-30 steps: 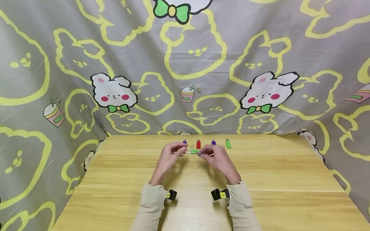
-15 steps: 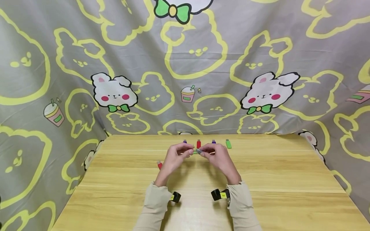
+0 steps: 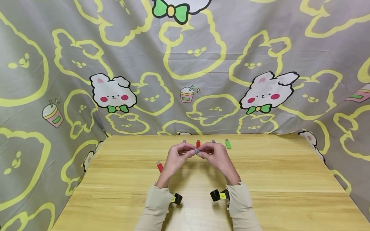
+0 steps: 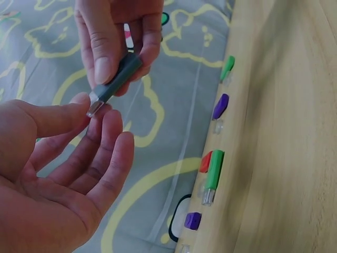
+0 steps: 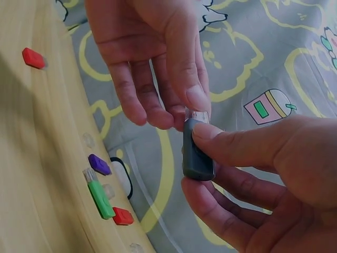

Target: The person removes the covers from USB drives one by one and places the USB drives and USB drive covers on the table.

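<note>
Fingers of our right hand [image 5: 263, 174] pinch a dark grey USB stick [image 5: 197, 150] above the wooden table [image 3: 260, 179], and our left hand [image 4: 58, 174] pinches its clear cap [image 5: 198, 114] between thumb and forefinger. Slippage seems the main risk: the cap is small and glossy, and a skewed pull could flick it out toward the drives lined up at twelve o'clock, where the green stick [image 4: 214, 175] and purple caps lie. A red stick [image 3: 159, 166] rests at nine o'clock of our left hand.
</note>
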The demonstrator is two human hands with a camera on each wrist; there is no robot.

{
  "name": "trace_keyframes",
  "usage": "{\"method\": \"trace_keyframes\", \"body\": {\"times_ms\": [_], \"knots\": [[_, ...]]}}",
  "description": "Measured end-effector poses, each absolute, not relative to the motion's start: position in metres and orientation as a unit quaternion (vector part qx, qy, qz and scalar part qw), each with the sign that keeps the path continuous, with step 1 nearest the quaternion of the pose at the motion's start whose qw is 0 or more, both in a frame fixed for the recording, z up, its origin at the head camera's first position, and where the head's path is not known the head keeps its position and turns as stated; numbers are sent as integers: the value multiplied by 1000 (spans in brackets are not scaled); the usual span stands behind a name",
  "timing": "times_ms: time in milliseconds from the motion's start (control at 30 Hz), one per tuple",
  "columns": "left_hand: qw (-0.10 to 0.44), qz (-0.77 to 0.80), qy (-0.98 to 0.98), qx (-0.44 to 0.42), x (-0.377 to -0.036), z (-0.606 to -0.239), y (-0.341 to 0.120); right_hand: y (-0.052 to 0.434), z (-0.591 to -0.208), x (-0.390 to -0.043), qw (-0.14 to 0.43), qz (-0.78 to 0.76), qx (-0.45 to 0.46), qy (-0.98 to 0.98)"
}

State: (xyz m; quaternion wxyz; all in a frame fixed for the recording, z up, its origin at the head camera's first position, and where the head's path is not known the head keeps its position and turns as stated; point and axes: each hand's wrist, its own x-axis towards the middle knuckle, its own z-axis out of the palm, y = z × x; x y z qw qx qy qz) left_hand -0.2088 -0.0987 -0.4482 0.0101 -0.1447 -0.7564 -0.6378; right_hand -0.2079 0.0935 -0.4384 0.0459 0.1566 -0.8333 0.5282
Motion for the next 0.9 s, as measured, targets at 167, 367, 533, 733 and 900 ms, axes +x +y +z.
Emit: {"method": "trace_keyframes", "body": {"times_ms": [167, 367, 533, 733, 900], "knots": [[17, -640, -755, -140, -209, -449, -98, 90, -438, -207, 51, 522, 166, -835], [14, -630, -765, -137, -209, -446, -96, 88, -438, -208, 51, 514, 159, -841], [15, -623, -768, -145, -199, -425, -95, 89, -437, -208, 45, 511, 157, -844], [31, -626, -767, -141, -192, -418, -93, 91, -437, -208, 36, 514, 163, -842], [31, -621, -771, -138, -192, -417, -95, 91, -437, -208, 37, 509, 167, -843]]}}
